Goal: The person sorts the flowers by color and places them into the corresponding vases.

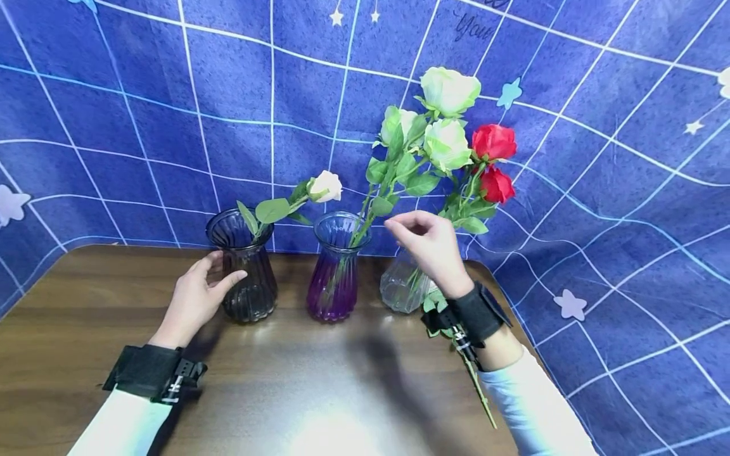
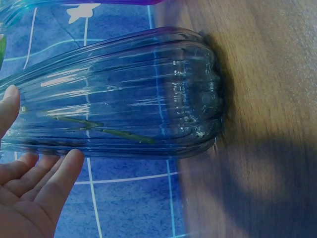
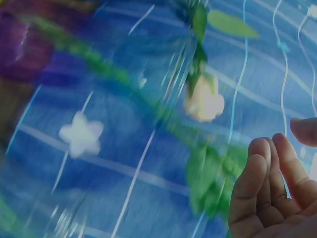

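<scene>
At the left stands a dark grey ribbed glass vase (image 1: 249,288) with one white rose (image 1: 326,187) leaning right out of its mouth. My left hand (image 1: 196,288) holds this vase by its side, thumb across the front and fingers at its left edge. In the left wrist view the stem shows through the glass. A purple glass vase (image 1: 332,291) in the middle bears green-white roses (image 1: 447,147), which lean right. My right hand (image 1: 430,247) is raised beside their stems, in front of the clear vase, thumb and fingers apart with nothing between them.
The clear glass vase (image 1: 399,286) at the right contains red roses (image 1: 495,142). Under my right wrist, a loose flower stem (image 1: 478,386) lies on the wooden table (image 1: 274,392). A blue grid-patterned cloth (image 1: 148,126) hangs close behind the vases and along the right side.
</scene>
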`<state>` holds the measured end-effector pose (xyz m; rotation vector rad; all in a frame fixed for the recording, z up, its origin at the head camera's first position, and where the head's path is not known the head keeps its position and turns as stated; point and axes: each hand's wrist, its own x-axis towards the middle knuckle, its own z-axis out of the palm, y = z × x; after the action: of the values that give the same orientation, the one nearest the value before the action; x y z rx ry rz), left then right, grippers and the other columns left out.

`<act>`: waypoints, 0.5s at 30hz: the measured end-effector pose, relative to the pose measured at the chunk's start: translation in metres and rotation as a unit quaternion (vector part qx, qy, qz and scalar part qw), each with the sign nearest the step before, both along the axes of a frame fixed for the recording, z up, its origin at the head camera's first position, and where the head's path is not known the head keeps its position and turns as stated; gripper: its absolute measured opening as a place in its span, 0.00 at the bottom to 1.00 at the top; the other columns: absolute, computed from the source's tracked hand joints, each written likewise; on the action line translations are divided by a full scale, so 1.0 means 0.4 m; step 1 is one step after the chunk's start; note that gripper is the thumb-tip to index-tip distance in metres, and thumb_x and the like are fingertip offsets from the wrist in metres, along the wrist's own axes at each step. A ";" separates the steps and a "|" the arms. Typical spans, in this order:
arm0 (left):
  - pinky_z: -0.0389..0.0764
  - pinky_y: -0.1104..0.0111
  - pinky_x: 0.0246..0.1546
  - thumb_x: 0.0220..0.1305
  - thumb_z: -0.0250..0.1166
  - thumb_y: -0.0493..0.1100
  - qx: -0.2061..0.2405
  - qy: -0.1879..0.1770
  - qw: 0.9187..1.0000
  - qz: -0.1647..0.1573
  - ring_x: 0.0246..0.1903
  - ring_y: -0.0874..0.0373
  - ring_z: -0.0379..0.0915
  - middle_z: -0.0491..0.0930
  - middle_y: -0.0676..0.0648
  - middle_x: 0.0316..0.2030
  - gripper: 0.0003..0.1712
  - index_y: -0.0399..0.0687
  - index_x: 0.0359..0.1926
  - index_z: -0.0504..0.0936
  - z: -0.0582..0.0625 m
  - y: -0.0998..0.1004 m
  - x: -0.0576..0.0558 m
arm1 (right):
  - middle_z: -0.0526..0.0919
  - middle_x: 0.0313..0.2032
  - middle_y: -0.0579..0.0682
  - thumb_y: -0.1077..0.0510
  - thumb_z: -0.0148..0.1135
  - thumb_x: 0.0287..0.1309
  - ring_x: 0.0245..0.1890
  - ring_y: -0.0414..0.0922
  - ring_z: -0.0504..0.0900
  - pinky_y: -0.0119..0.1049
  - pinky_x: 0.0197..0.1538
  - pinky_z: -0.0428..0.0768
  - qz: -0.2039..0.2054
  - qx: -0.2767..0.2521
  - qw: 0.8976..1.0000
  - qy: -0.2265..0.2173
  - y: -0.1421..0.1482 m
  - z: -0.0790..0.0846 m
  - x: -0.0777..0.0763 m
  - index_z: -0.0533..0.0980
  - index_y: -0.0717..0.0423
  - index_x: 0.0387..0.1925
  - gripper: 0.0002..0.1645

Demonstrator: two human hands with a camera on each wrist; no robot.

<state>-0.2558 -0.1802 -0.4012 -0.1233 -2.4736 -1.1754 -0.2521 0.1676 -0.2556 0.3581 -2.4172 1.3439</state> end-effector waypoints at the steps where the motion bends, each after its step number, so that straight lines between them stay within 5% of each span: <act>1: 0.77 0.53 0.45 0.61 0.63 0.52 -0.002 0.000 1.000 0.001 0.49 0.36 0.74 0.74 0.28 0.48 0.34 0.29 0.57 0.68 0.002 -0.001 -0.001 | 0.84 0.28 0.55 0.53 0.66 0.54 0.23 0.35 0.79 0.26 0.30 0.76 -0.008 -0.005 1.000 -0.004 0.020 -0.003 0.002 0.83 0.58 0.35 0.12; 8: 0.77 0.55 0.44 0.61 0.63 0.53 -0.012 -0.007 1.000 0.003 0.49 0.36 0.73 0.74 0.28 0.49 0.34 0.30 0.57 0.68 0.001 -0.005 -0.006 | 0.80 0.21 0.37 0.50 0.66 0.54 0.19 0.32 0.76 0.25 0.24 0.76 -0.066 0.004 0.997 -0.030 0.159 -0.061 0.008 0.83 0.59 0.36 0.15; 15: 0.76 0.54 0.46 0.61 0.62 0.54 -0.009 -0.017 1.000 -0.002 0.51 0.36 0.71 0.73 0.28 0.51 0.36 0.29 0.58 0.67 -0.001 -0.003 -0.006 | 0.85 0.28 0.50 0.50 0.65 0.55 0.20 0.30 0.74 0.26 0.26 0.74 -0.132 0.059 0.986 -0.080 0.291 -0.159 0.033 0.83 0.59 0.37 0.15</act>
<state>-0.2583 -0.1815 -0.4017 -0.1146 -2.5139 -1.1666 -0.2387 0.2839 -0.3193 -0.0444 -2.5722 1.1544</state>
